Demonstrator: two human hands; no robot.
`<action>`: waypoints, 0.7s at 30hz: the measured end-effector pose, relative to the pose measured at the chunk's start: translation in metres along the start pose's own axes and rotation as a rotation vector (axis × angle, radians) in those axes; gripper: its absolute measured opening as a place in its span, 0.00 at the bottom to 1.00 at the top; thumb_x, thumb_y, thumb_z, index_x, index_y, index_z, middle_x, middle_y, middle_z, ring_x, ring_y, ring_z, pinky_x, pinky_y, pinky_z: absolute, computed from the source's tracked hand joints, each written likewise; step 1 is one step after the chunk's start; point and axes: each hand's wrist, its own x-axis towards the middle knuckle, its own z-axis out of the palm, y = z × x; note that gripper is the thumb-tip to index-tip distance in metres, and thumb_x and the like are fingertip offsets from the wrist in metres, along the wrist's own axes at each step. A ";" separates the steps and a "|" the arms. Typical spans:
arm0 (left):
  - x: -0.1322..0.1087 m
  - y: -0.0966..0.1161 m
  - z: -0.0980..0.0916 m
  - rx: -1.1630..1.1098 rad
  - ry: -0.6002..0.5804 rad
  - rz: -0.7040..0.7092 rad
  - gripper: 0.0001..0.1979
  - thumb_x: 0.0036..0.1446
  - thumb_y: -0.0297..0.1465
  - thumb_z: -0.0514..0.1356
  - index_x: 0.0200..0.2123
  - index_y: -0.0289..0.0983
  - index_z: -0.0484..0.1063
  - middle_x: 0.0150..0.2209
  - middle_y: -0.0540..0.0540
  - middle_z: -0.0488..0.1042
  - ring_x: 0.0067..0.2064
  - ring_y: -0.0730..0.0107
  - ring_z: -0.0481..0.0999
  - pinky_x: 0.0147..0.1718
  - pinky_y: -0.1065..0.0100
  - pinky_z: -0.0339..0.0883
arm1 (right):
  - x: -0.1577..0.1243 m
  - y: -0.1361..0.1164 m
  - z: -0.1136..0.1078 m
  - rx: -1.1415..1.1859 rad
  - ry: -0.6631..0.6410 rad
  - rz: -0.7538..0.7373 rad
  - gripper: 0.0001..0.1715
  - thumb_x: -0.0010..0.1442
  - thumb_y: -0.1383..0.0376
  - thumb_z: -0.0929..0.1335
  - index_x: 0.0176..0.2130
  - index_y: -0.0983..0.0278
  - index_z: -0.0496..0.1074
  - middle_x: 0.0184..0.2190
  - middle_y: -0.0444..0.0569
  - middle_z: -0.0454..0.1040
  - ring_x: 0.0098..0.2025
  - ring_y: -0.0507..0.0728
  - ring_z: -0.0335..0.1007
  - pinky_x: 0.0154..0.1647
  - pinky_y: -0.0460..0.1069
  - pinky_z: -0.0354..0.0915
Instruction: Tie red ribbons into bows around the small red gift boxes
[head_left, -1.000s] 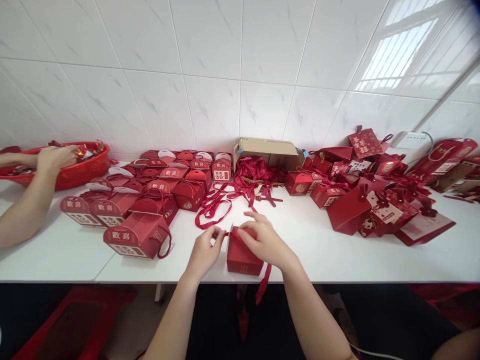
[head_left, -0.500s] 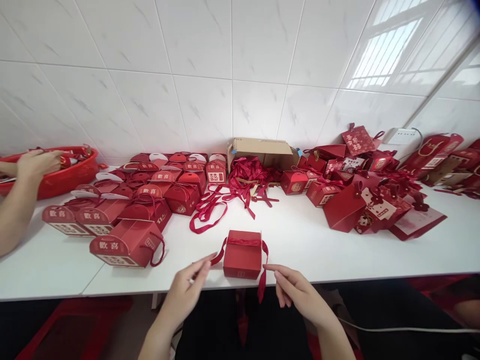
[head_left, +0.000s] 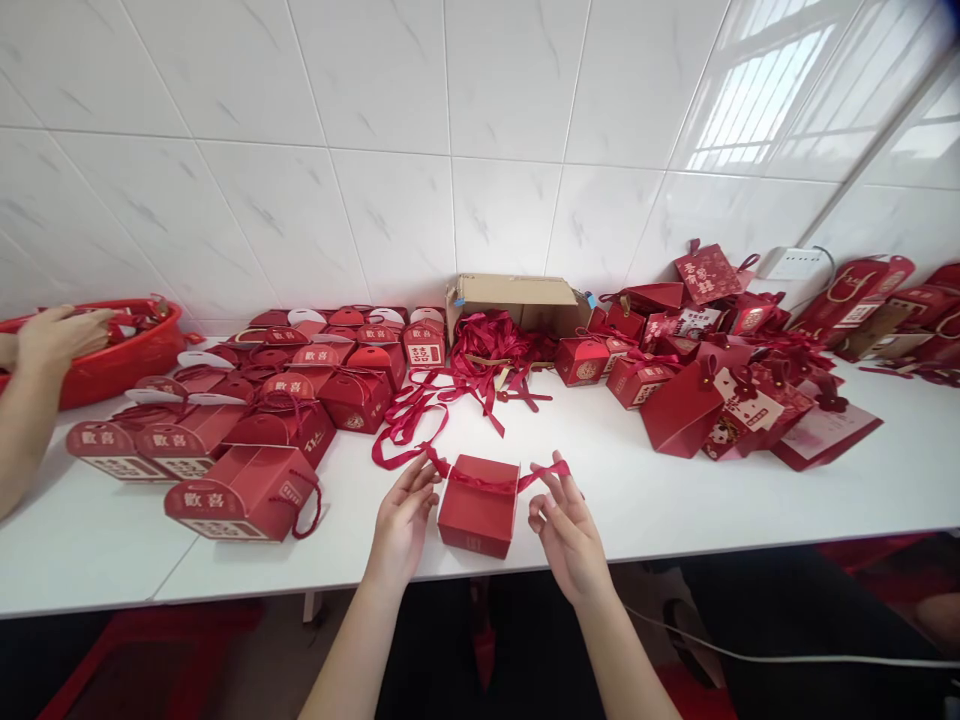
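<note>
A small red gift box (head_left: 476, 520) sits on the white table in front of me, near its front edge. A red satin ribbon (head_left: 484, 482) runs across the box's top and sticks out on both sides. My left hand (head_left: 405, 515) is at the box's left side, with one ribbon end at its fingertips. To the right of the box, my right hand (head_left: 571, 535) has the other end raised, looped over its upper fingers. Both ends are lifted and fairly taut.
Several finished-looking red gift boxes (head_left: 244, 490) stand in rows on the left. Behind is a cardboard box (head_left: 517, 290) of loose ribbons (head_left: 491, 345). Red gift bags (head_left: 682, 415) are piled at right. Another person's hand (head_left: 64, 340) reaches into a red basin (head_left: 124, 375).
Both my hands have moved up beside the box. The right hand has taken the ribbon end that was hanging down over the table edge, and both ends are now raised.
</note>
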 end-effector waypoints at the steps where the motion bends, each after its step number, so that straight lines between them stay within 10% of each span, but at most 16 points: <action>1: 0.000 0.001 0.005 -0.091 0.003 -0.061 0.19 0.46 0.21 0.64 0.44 0.37 0.76 0.42 0.46 0.78 0.39 0.71 0.76 0.34 0.75 0.69 | 0.002 0.000 0.003 0.084 -0.001 0.008 0.33 0.52 0.61 0.74 0.56 0.48 0.64 0.50 0.45 0.69 0.29 0.46 0.64 0.30 0.44 0.63; 15: -0.010 0.014 0.005 -0.378 0.167 -0.357 0.16 0.64 0.19 0.48 0.26 0.31 0.70 0.21 0.48 0.70 0.21 0.80 0.73 0.22 0.78 0.71 | 0.008 0.008 0.001 0.591 0.237 0.264 0.10 0.47 0.69 0.75 0.27 0.64 0.70 0.21 0.38 0.68 0.24 0.45 0.67 0.21 0.39 0.65; 21: -0.018 0.016 -0.005 -0.449 0.241 -0.332 0.16 0.66 0.21 0.46 0.30 0.31 0.70 0.24 0.49 0.71 0.25 0.81 0.75 0.24 0.81 0.73 | 0.007 0.005 0.001 0.671 0.245 0.344 0.07 0.51 0.69 0.73 0.32 0.63 0.73 0.20 0.38 0.67 0.22 0.45 0.66 0.20 0.38 0.65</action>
